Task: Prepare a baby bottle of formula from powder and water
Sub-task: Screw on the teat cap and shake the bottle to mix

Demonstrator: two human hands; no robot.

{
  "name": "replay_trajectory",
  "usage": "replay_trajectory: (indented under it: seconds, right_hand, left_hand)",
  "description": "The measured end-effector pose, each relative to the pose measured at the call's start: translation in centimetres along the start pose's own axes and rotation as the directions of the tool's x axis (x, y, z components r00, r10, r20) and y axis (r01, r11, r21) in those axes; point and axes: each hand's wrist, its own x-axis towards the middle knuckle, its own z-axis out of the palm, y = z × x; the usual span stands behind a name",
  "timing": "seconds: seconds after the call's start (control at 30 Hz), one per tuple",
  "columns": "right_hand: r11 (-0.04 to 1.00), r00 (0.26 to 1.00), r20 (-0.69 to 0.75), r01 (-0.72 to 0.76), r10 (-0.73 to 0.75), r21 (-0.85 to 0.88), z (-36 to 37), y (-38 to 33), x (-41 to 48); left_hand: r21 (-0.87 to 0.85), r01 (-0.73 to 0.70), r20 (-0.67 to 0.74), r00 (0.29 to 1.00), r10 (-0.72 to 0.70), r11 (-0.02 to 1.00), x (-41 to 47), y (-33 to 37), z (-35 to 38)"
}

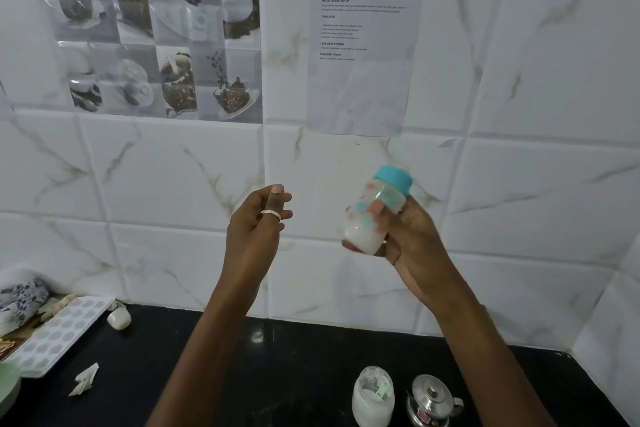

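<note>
Left hand (258, 218): hovering raised, fingers loosely curled, holding nothing.
Baby bottle (375, 211): tilting in the air just right of it, teal cap uppermost, white liquid sitting in its base.
Right hand (412, 239): gripping the bottle, thumb and fingers wrapping its body.
Powder jar (373, 395): standing near on the black counter (294, 374), steel pot (431, 400) just right.

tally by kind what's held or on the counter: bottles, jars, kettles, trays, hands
bottle: 1
jar: 1
kettle: 1
tray: 1
hands: 2, left hand and right hand
Total: 6
</note>
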Motion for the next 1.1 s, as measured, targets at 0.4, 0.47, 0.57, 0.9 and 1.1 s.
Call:
replay_trajectory:
  seconds: [0.4,0.47,0.57,0.9,1.1]
  right_hand:
    - [0.995,0.995,-0.078,0.064,-0.058,0.074,-0.2,-0.1,-0.1]
    - [0.962,0.973,-0.208,0.151,-0.104,0.226,-0.3,-0.9,0.5]
    - [0.998,0.989,-0.143,0.041,-0.035,0.042,0.1,-0.3,0.2]
    - [0.994,0.982,-0.165,0.101,-0.092,0.050,-0.2,-0.6,0.1]
    - [0.968,0.957,-0.265,0.172,-0.120,0.182,-0.8,-1.3,0.1]
  left_hand:
    - [0.001,-0.008,0.001,1.000,0.008,1.000,0.0,0.2,-0.1]
    - [0.001,-0.007,-0.004,1.000,0.007,1.000,0.0,0.1,-0.3]
    - [0.003,-0.004,-0.010,1.000,0.004,1.000,0.1,0.2,-0.3]
    - [0.009,-0.005,-0.010,1.000,0.005,1.000,0.0,0.2,-0.4]
    - [0.021,-0.017,0.002,1.000,0.017,1.000,-0.3,0.3,-0.3]
